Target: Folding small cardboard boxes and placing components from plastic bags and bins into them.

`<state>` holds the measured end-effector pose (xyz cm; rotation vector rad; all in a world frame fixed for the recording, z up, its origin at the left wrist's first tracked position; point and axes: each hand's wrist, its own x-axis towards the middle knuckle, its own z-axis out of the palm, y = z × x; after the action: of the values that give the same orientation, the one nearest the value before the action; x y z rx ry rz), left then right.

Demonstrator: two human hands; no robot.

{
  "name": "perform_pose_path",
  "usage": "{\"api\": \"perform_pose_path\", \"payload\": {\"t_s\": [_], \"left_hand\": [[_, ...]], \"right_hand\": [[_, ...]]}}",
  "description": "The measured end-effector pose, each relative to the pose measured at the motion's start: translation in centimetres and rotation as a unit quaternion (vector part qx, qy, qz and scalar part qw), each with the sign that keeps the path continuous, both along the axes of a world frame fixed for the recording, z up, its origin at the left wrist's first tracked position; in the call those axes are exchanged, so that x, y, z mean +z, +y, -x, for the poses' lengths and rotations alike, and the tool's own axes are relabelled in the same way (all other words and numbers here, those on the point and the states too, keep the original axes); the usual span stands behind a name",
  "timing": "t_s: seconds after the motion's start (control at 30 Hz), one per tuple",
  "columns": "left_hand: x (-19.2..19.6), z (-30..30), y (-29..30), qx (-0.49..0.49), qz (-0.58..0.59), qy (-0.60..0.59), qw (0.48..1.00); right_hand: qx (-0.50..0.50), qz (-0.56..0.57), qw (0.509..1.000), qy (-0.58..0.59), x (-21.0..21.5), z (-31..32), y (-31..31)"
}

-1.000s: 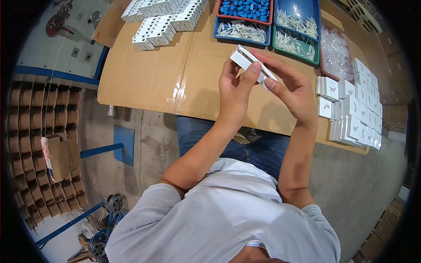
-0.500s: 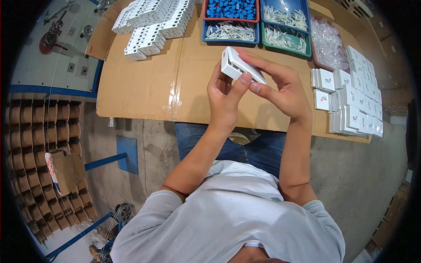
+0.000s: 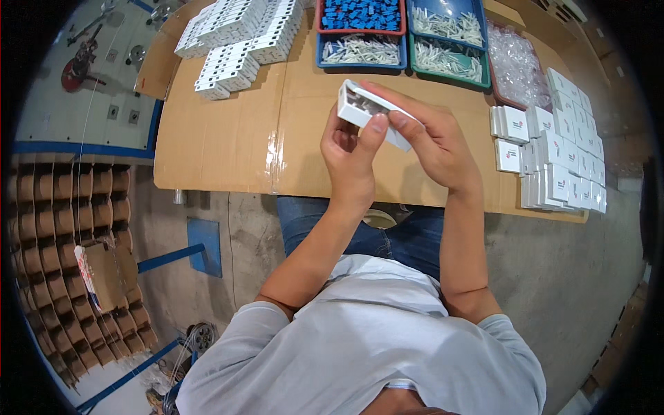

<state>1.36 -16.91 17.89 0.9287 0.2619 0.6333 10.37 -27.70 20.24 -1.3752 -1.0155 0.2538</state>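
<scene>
The white plastic block (image 3: pixel 370 113) sits in both hands above the middle of the cardboard-covered table (image 3: pixel 228 149), tilted so one end points up toward the far edge. In the head view, the left hand (image 3: pixel 353 162) grips it from below, thumb pressed on its near face and fingers curled behind it. The right hand (image 3: pixel 432 142) clasps the block's right end, fingers laid over the top.

At the far left corner of the table lies a heap of white plastic blocks (image 3: pixel 238 34), stacked in rows. Along the far edge, a red tray (image 3: pixel 361 14) holds small blue parts, and a blue tray (image 3: pixel 363 52) just in front of it holds pale thin pieces. Beside them to the right, a green tray (image 3: pixel 449 62) holds more pale pieces. A clear plastic bag (image 3: pixel 519 66) lies right of the green tray. Near the right edge stand rows of small white boxes (image 3: pixel 553 162), packed close together.

Below the table's near edge show blue jeans (image 3: pixel 408 238) and a grey shirt (image 3: pixel 366 346). On the floor at the left stand cardboard dividers (image 3: pixel 55 235).
</scene>
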Motion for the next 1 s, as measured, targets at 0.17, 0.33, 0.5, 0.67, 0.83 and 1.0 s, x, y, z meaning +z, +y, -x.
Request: {"api": "perform_pose_path", "payload": {"t_s": [0.17, 0.33, 0.5, 0.67, 0.83, 1.0], "left_hand": [[0.0, 0.0, 0.1, 0.016, 0.006, 0.01, 1.0], [0.1, -0.1, 0.1, 0.019, -0.004, 0.006, 1.0], [0.0, -0.6, 0.5, 0.034, -0.038, 0.003, 0.999], [-0.5, -0.5, 0.6, 0.033, -0.072, -0.001, 0.997], [-1.7, -0.4, 1.2, 0.023, -0.236, -0.037, 0.971], [-1.1, -0.5, 1.0, 0.008, -0.308, -0.053, 0.95]], "right_hand": [[0.001, 0.02, 1.0, 0.012, 0.0, 0.0, 0.1], [0.001, 0.027, 0.999, 0.027, 0.3, 0.0, -0.2], [0.052, -0.01, 0.994, 0.096, -0.6, -0.1, 0.5], [0.061, -0.014, 0.994, 0.094, -0.1, -0.4, 0.3], [-0.014, 0.051, 0.985, 0.163, 1.5, -0.2, -0.6], [0.001, 0.109, 0.982, 0.154, 3.3, 2.0, -0.2]]}}
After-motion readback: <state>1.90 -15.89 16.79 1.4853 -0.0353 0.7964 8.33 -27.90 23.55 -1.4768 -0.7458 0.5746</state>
